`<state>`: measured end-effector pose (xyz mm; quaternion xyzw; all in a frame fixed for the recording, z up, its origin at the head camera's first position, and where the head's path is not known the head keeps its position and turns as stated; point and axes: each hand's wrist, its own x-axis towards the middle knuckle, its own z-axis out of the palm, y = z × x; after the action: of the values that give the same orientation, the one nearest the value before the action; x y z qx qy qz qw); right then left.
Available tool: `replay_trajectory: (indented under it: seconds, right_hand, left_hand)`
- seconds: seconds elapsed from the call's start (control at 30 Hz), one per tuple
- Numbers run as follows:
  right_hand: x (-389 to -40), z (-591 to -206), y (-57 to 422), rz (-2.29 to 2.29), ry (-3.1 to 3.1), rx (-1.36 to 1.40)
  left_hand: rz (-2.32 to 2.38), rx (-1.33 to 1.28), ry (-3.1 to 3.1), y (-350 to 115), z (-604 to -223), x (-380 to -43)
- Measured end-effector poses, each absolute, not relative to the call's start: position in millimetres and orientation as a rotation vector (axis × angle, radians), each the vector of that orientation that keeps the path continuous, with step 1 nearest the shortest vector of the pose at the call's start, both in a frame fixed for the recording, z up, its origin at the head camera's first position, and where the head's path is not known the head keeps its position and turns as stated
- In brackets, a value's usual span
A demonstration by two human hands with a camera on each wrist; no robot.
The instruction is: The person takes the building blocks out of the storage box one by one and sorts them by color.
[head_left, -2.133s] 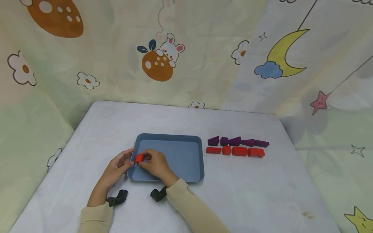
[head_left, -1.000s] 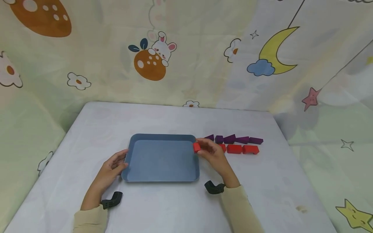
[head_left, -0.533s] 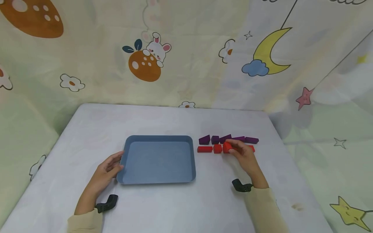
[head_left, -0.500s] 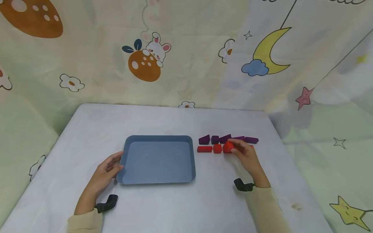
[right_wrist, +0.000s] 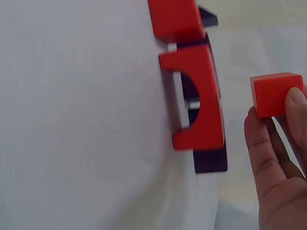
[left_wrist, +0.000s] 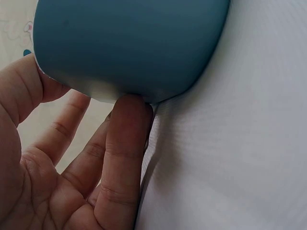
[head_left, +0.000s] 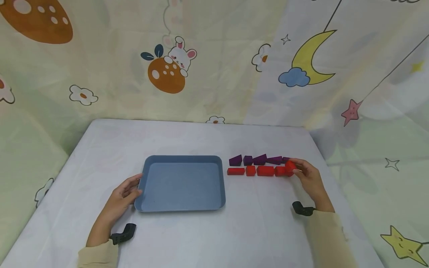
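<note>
My right hand (head_left: 310,180) pinches a small red block (head_left: 290,168) between thumb and fingertips at the right end of a row of red blocks. In the right wrist view the held red block (right_wrist: 276,95) shows a flat square face and stands apart from an arched red block (right_wrist: 206,100) lying beside it. My left hand (head_left: 122,195) rests at the left end of a blue tray (head_left: 222,186), fingertips and thumb against its rim. In the left wrist view a finger (left_wrist: 125,139) touches the outside of the tray wall (left_wrist: 129,48), close over the white tabletop.
Behind the red row lies a row of purple blocks (head_left: 259,160), some slanted. Both rows sit right of the tray on a white table (head_left: 201,238). A patterned cloth (head_left: 221,74) hangs around the back and sides.
My right hand has carried the small red block out of the tray's left side, rightward along the red row to its far end. My left hand stays at the tray. The head view has shifted slightly.
</note>
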<state>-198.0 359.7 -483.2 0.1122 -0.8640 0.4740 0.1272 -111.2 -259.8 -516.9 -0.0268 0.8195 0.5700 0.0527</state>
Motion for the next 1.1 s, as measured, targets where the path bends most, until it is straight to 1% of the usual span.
replay_trajectory:
  seconds: [0.2,0.4,0.8,1.1]
  right_hand:
    - [-199.8,-489.8,379.0,1.277,-2.629,0.212]
    - [-201.5,-492.4,388.6,1.188,-2.761,0.067]
    - [-208.5,-493.2,398.1,1.160,-2.833,0.021]
    - [-210.7,-496.6,399.8,1.159,-2.967,-0.083]
  left_hand:
    - [1.739,-0.078,2.487,-260.6,-516.6,-110.7]
    - [1.736,-0.087,2.482,-260.3,-517.7,-110.9]
    - [1.744,-0.082,2.474,-260.9,-516.3,-111.4]
    - [1.733,-0.105,2.468,-259.4,-516.5,-111.4]
